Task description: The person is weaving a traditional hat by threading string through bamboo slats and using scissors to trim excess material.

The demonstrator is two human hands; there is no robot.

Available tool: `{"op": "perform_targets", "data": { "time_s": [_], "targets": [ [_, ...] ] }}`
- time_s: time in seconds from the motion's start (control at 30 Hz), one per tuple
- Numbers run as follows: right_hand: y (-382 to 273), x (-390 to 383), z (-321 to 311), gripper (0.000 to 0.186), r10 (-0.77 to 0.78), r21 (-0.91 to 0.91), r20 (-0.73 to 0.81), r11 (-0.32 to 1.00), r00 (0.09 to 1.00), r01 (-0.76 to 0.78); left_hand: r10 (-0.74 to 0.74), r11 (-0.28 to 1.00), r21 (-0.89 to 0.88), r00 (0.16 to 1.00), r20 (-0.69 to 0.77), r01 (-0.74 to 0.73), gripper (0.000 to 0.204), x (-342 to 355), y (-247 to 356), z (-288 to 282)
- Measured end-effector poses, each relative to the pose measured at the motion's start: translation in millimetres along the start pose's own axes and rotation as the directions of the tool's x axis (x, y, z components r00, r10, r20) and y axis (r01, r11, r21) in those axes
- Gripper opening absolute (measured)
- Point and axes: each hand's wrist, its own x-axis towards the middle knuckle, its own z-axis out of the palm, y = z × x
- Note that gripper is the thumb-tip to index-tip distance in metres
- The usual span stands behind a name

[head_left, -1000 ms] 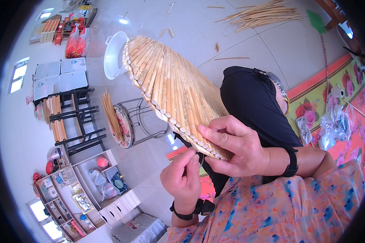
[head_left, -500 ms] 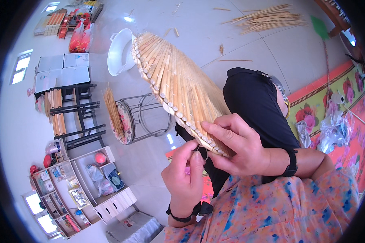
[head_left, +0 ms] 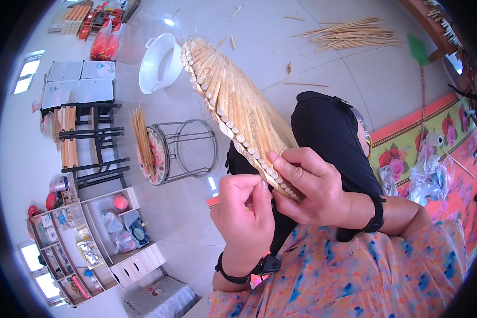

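Note:
A long curved piece of bundled pale straw stems (head_left: pixel 244 111), with cut round ends along its near edge, slants up from my hands over my dark-trousered leg (head_left: pixel 323 122). My right hand (head_left: pixel 312 191) grips its lower end, thumb on the stems and fingers curled round it. My left hand (head_left: pixel 244 212) is closed in a pinch just below the left edge of that end, its fingertips touching or very near it; what lies between them is too small to make out. A patterned cloth (head_left: pixel 334 275) covers my lap.
A white basin (head_left: pixel 159 63) lies beyond. A stool (head_left: pixel 153 151) holds loose stems (head_left: pixel 143 135). More stems (head_left: pixel 350 36) lie on the tiled floor. Shelving (head_left: pixel 114 244) and folded black frames (head_left: pixel 95 138) are at left, a flowered mat (head_left: pixel 397 153) and plastic bags (head_left: pixel 429 180) at right.
The straw piece has turned, showing its cut edge more, and its far tip has shifted right and away. My left hand has moved up, its pinch now higher along the edge.

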Motion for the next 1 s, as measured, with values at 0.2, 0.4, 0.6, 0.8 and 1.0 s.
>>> {"op": "perform_targets", "data": {
  "time_s": [0.2,0.4,0.6,0.8,1.0],
  "targets": [
    [-0.9,0.8,-1.7,0.061,-0.047,-0.047,0.007,0.998,0.999,0.047,0.130,0.969,0.211,0.991,-0.003,-0.127,0.017,7.5,7.4,0.7],
    [-1.4,-0.7,-6.8,0.065,0.105,0.009,0.035,0.994,0.994,-0.105,0.088,0.988,0.117,0.987,0.131,-0.103,0.019,13.0,23.1,-5.8],
    [4.3,9.1,-13.3,0.060,0.189,-0.044,-0.003,0.981,0.982,-0.189,0.129,0.992,0.016,0.988,-0.079,-0.128,0.035,-5.6,-8.8,4.0],
    [20.8,26.5,-12.0,0.059,0.235,-0.019,-0.180,0.970,0.955,-0.243,0.221,0.973,0.050,0.970,0.107,-0.227,0.083,-20.7,-19.7,40.7],
    [23.3,29.5,-10.1,0.052,0.268,0.213,-0.041,0.944,0.962,-0.254,0.260,0.954,0.149,0.966,0.015,-0.259,0.071,5.0,-39.2,48.0]
  ]
}}
